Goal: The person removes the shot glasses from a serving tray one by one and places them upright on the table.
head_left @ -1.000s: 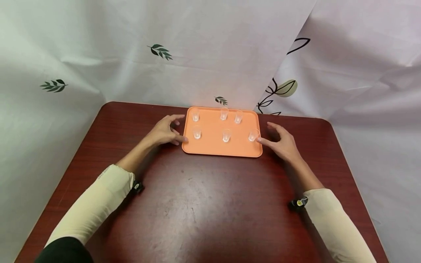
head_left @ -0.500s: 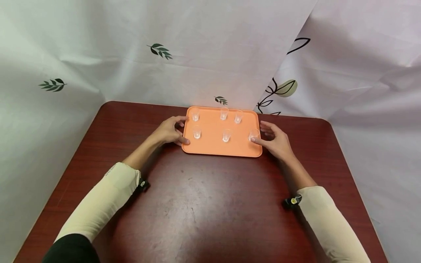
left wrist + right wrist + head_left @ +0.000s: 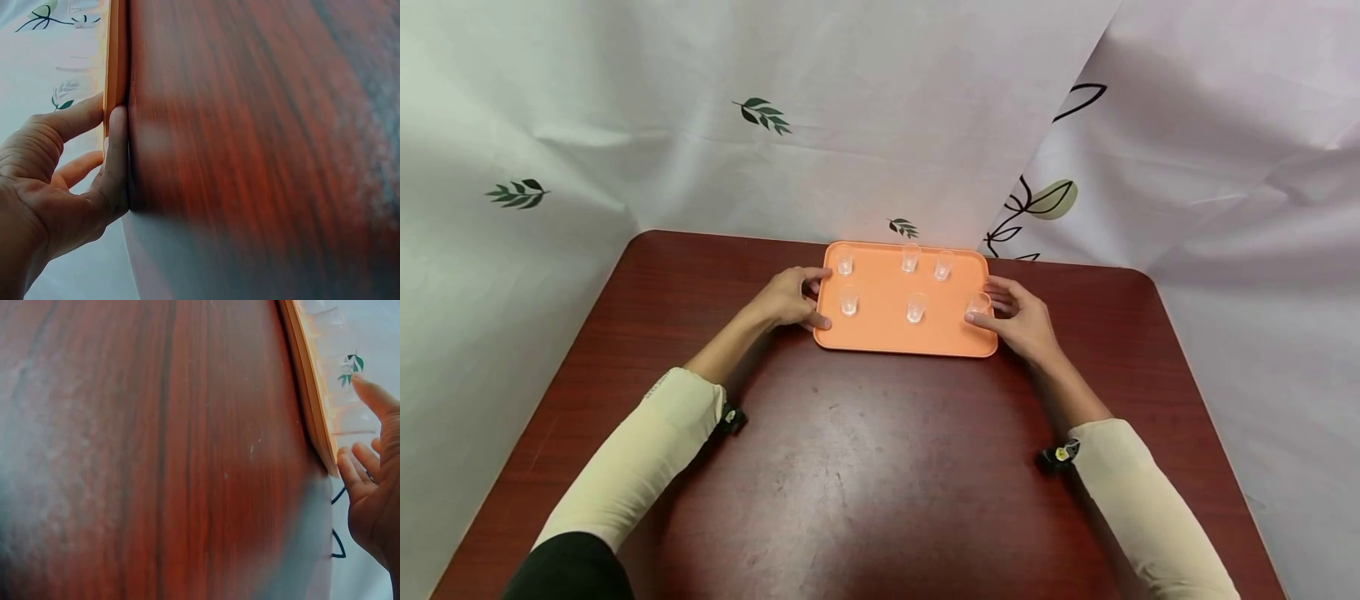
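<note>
I see the orange tray (image 3: 880, 329) lying flat on the far half of the dark red table (image 3: 865, 467), its long side toward me. Six small clear cups stand upright on it. Three sit along the back: one at the left (image 3: 845, 261), one near the middle (image 3: 910, 258) and one just right of that (image 3: 943, 265). Three more sit in the front row: left (image 3: 848, 301), middle (image 3: 914, 308) and right (image 3: 977, 306), the last close to the tray's right rim.

My left hand (image 3: 786, 298) is at the tray's left edge. Its thumb lies along the near corner and its fingers curl around the rim farther back; the left wrist view shows the thumb pressed flat against the tray's side where it meets the table. My right hand (image 3: 1018, 315) is at the right edge, thumb on the rim beside the front-right cup and fingers bent around the side. From the right wrist view I cannot be sure how firmly those fingers close on the rim, as they are partly out of frame. Both cream sleeves reach back toward me across the table.

Behind the table hangs a white cloth (image 3: 865, 125) printed with green leaves.
</note>
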{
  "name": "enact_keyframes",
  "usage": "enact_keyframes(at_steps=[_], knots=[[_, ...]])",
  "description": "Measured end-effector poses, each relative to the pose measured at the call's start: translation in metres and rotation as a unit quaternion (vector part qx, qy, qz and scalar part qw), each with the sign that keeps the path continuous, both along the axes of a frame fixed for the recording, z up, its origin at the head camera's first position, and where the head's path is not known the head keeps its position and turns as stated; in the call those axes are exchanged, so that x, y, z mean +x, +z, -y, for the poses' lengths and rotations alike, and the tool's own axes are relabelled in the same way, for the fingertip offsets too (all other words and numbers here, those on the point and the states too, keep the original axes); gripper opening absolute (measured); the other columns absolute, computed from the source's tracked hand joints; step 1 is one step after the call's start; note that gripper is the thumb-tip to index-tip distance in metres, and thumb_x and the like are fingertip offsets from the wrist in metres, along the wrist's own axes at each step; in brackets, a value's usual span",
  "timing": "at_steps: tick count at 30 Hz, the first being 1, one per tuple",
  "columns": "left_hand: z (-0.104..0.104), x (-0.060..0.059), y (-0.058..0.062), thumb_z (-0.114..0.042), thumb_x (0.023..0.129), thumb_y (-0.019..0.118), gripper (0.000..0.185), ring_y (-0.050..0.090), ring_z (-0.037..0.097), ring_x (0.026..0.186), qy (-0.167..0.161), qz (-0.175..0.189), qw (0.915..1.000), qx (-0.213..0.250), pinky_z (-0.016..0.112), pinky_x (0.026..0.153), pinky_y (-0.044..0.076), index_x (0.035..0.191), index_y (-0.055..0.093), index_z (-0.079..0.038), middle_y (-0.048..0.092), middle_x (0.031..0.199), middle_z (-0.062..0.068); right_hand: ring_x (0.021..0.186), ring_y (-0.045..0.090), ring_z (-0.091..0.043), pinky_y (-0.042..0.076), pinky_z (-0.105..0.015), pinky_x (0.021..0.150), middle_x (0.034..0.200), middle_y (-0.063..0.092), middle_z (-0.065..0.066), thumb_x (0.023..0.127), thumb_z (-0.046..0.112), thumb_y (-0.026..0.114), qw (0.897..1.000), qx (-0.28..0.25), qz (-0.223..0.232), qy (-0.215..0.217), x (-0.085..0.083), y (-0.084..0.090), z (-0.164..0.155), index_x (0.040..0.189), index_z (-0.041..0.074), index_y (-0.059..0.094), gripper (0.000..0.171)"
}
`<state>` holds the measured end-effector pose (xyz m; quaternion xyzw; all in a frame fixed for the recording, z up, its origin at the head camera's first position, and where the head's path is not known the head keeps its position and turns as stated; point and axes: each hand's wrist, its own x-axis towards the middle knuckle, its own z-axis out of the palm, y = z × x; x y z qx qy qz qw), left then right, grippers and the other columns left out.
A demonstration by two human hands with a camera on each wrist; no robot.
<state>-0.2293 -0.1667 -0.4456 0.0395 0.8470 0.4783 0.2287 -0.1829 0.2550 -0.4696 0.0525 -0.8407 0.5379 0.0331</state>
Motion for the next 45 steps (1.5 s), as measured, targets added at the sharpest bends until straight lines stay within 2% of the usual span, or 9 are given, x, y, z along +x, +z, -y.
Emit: enact_keyframes(at_steps=[7, 12, 17, 27, 34, 45], knots=[[-0.003, -0.001, 0.002, 0.012, 0.081, 0.094, 0.100, 0.063, 0.024, 0.088, -0.008, 0.006, 0.9996, -0.025, 0.034, 0.069, 0.073, 0.169, 0.052, -0.008, 0.048, 0.133, 0.019, 0.115, 0.072, -0.004, 0.061, -0.007, 0.099, 0.142, 0.074, -0.024, 0.087, 0.008, 0.099, 1.000, 0.002, 0.009, -0.001, -0.001, 0.000, 0.005, 0.153, 0.000, 0.068, 0.074], [-0.006, 0.000, 0.001, 0.012, 0.080, 0.094, 0.100, 0.064, 0.025, 0.090, -0.004, 0.005, 0.9993, -0.036, 0.034, 0.068, 0.073, 0.169, 0.053, -0.008, 0.047, 0.134, 0.019, 0.103, 0.071, 0.006, 0.062, -0.005, 0.091, 0.135, 0.076, -0.029, 0.090, 0.004, 0.095, 1.000, -0.012, 0.006, 0.001, -0.001, -0.002, 0.005, 0.146, -0.003, 0.072, 0.061], [-0.009, 0.001, 0.001, 0.012, 0.080, 0.094, 0.099, 0.064, 0.026, 0.091, 0.004, 0.005, 0.9990, -0.044, 0.035, 0.068, 0.074, 0.168, 0.054, -0.009, 0.047, 0.136, 0.020, 0.097, 0.072, 0.011, 0.063, -0.005, 0.087, 0.126, 0.078, -0.034, 0.091, 0.001, 0.093, 1.000, -0.023, -0.010, -0.002, 0.001, -0.003, 0.006, 0.137, -0.006, 0.076, 0.049], [-0.006, 0.002, 0.002, 0.012, 0.080, 0.094, 0.100, 0.063, 0.027, 0.091, 0.005, 0.004, 0.9991, -0.043, 0.034, 0.067, 0.073, 0.169, 0.052, -0.007, 0.044, 0.135, 0.020, 0.092, 0.074, 0.009, 0.065, -0.008, 0.085, 0.120, 0.079, -0.035, 0.092, 0.002, 0.093, 0.999, -0.026, -0.032, -0.001, -0.004, 0.001, 0.008, 0.134, -0.007, 0.078, 0.046], [-0.006, 0.002, 0.001, 0.012, 0.080, 0.095, 0.100, 0.063, 0.028, 0.096, -0.002, 0.007, 0.9991, -0.043, 0.034, 0.067, 0.073, 0.169, 0.052, -0.006, 0.044, 0.136, 0.020, 0.090, 0.076, 0.005, 0.066, -0.010, 0.084, 0.111, 0.081, -0.014, 0.092, 0.001, 0.092, 0.998, -0.042, -0.032, -0.022, -0.010, 0.010, -0.002, 0.134, -0.010, 0.076, 0.046], [-0.008, -0.001, 0.004, 0.012, 0.080, 0.095, 0.101, 0.065, 0.028, 0.094, 0.002, 0.007, 0.9990, -0.044, 0.034, 0.067, 0.073, 0.169, 0.052, -0.008, 0.045, 0.138, 0.021, 0.088, 0.076, 0.006, 0.064, -0.008, 0.083, 0.100, 0.080, 0.008, 0.091, -0.004, 0.090, 0.996, -0.058, -0.051, -0.048, -0.032, 0.020, -0.024, 0.132, -0.014, 0.075, 0.045]])
